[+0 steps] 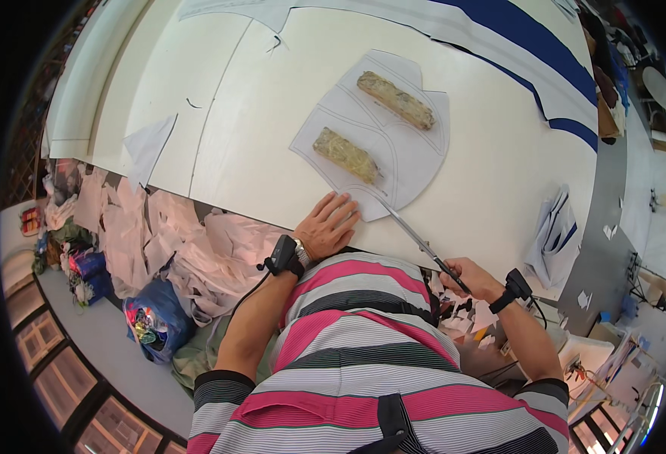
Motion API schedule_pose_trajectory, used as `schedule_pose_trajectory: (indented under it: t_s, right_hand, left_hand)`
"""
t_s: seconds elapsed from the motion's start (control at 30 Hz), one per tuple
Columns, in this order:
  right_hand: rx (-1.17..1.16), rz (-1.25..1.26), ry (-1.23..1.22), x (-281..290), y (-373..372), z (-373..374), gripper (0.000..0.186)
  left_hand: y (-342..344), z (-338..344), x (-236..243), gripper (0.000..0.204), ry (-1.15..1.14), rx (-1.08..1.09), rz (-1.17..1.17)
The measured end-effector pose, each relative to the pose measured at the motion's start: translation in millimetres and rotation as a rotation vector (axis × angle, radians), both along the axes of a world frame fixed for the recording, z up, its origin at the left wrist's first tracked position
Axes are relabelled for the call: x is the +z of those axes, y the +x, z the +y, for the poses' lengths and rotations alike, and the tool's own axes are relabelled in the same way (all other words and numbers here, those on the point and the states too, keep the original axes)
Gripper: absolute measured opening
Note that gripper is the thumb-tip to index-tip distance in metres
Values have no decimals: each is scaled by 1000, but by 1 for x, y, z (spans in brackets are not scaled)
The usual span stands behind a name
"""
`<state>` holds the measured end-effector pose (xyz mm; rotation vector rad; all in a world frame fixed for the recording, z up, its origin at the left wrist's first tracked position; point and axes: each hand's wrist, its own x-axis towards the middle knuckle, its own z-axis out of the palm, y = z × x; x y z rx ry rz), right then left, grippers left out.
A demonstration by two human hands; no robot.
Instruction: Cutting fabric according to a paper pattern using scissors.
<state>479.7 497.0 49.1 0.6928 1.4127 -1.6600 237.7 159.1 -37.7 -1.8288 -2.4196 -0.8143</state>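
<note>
A white patterned piece (424,155) with curved seam lines drawn on it lies flat on the white table. Two blocks wrapped in yellowish tape rest on it: a farther block (395,100) and a nearer block (346,154). My left hand (328,225) lies flat at the table's near edge, fingers stretched, their tips touching the piece's lower left edge. In my right hand (467,280) is the dark end of a long, thin metal tool (418,239). Its slim tip reaches the piece's near edge, right of my left fingers; the tool's exact kind is unclear.
White and blue sheets (499,57) spread over the far right of the table (257,129). A folded white bundle (552,238) lies at the right edge, a small white scrap (150,147) at the left. Below the table hang pale crumpled sheets (197,250), beside a blue bag (159,321).
</note>
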Motion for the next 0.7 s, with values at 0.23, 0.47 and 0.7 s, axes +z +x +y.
schedule_pose_trajectory:
  t_s: [0.23, 0.47, 0.7]
  right_hand:
    - [1, -39, -47, 9, -12, 9, 35]
    - [21, -44, -8, 18, -32, 12, 31]
    - [91, -50, -7, 15, -41, 20, 34]
  left_hand:
    - [-1, 0, -1, 41, 12, -13, 10]
    - [-1, -2, 0, 40, 2, -15, -7]
    - [-1, -1, 1, 41, -2, -10, -23]
